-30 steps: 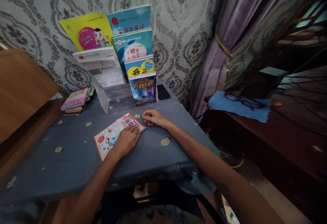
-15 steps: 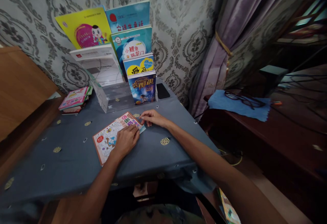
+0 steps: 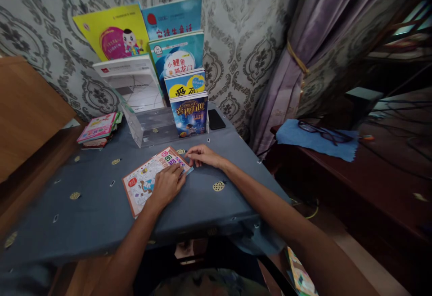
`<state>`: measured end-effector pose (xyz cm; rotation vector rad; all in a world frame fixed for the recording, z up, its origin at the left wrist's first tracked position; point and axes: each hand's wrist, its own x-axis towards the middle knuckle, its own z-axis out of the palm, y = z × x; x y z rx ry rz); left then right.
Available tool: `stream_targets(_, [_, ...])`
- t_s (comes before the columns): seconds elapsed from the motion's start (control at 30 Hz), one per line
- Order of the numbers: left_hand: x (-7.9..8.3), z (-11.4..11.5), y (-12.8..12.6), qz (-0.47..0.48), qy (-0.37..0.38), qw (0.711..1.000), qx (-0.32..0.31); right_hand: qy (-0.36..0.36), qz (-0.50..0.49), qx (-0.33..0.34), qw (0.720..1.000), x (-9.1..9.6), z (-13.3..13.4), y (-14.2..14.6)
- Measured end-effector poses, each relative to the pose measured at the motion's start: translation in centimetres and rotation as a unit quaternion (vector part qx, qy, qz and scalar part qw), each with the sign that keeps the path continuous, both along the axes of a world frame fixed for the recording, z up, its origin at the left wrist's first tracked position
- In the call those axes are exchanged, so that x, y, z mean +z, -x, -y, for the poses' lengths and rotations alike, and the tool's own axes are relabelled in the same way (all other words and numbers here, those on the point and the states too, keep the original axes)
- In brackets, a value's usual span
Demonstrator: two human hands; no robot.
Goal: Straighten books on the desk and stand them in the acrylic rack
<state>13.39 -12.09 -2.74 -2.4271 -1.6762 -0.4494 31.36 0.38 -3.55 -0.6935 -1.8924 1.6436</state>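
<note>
A colouring book (image 3: 143, 186) with a reddish-brown border and line drawings lies at a slant on the dark blue-grey tablecloth. Its lower right part is covered by my left hand (image 3: 168, 183), which rests palm down with the fingers lying flat. Just off the book's right corner is my right hand (image 3: 202, 155), its fingers loosely bent, index fingertip and thumb close to the corner. I see nothing held in it. A bluish edge of page shows under the book's right corner.
Behind the book, a clear acrylic rack (image 3: 151, 132) holds several upright books, a dark blue one (image 3: 189, 116) in front. A black phone (image 3: 216, 119) lies right of it. Left is a stack of small books (image 3: 97, 128). Glasses (image 3: 324, 132) rest on a blue cloth (image 3: 286, 135).
The view has shifted very slightly. Both hands stay nearly where they were, and the book's right corner lies a little flatter beside the right fingertips.
</note>
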Motion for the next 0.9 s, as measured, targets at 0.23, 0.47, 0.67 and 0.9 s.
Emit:
stream_targets(0.23, [-0.4,0.2,0.2,0.002,0.015,1.0,0.004,-0.152,0.075,0.017,0.985,0.6,1.1,0.0])
stream_targets(0.47, [0.1,3.5,5.4,-0.036,0.076,0.996,-0.002,-0.185,0.112,0.01,0.976,1.4,2.1,0.0])
stream_targets(0.67, [-1.8,8.5,12.1,-0.041,0.047,0.998,0.031,-0.258,0.146,-0.015,0.955,1.8,2.4,0.2])
stream_targets(0.9, [-2.5,9.4,11.0,-0.01,0.005,0.998,0.055,-0.318,0.183,-0.075,0.927,1.5,2.2,0.3])
